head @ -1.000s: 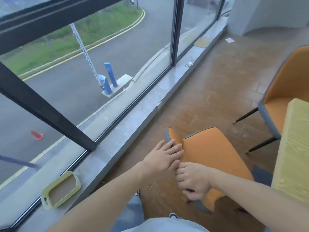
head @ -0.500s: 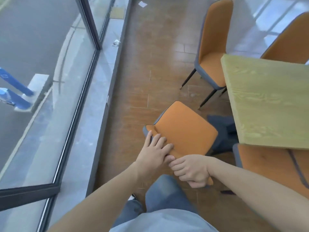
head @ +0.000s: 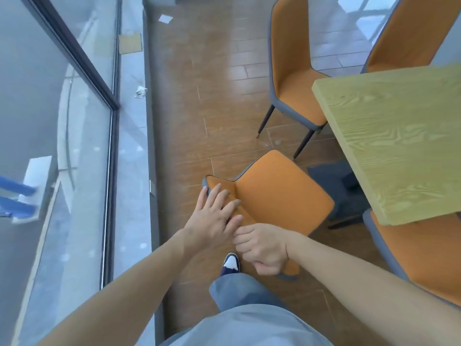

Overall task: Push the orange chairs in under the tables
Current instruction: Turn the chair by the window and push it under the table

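An orange chair with a grey shell stands just in front of me, its backrest top under my hands and its seat pointing toward the light wooden table at the right. My left hand lies flat on the backrest's top edge, fingers spread. My right hand is curled around that edge beside it. The chair's legs are hidden below the seat.
A second orange chair stands at the table's far side, a third at the far right, a fourth partly under the near edge. A glass wall with a stone sill runs along the left. Brown tiled floor lies between.
My view has swung from the window toward the table. The chair has turned and moved closer to the table, both hands staying on its backrest.
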